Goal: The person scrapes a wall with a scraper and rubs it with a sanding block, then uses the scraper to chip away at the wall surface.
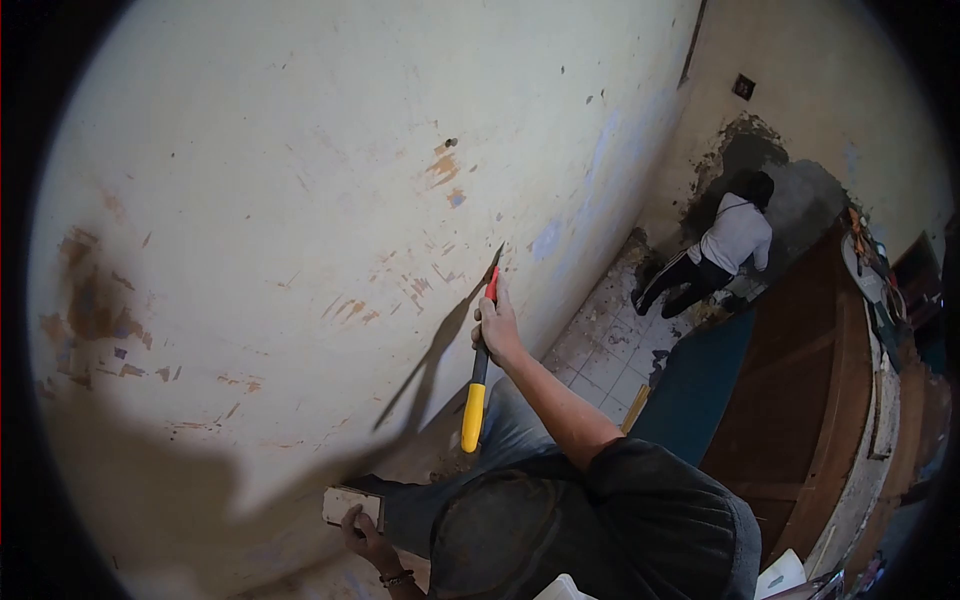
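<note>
The right hand [499,325] wraps around a tool [480,367] pointing toward twelve o'clock beside the wall [260,200]; at seven o'clock, the left hand [364,538] clasps a pale block [341,501].

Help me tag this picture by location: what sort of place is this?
Probably a room under repair, perhaps in a house: the near wall is scraped and blotched, a ragged dark grey patch spreads across the far wall, and the tiled floor is dirty.
</note>
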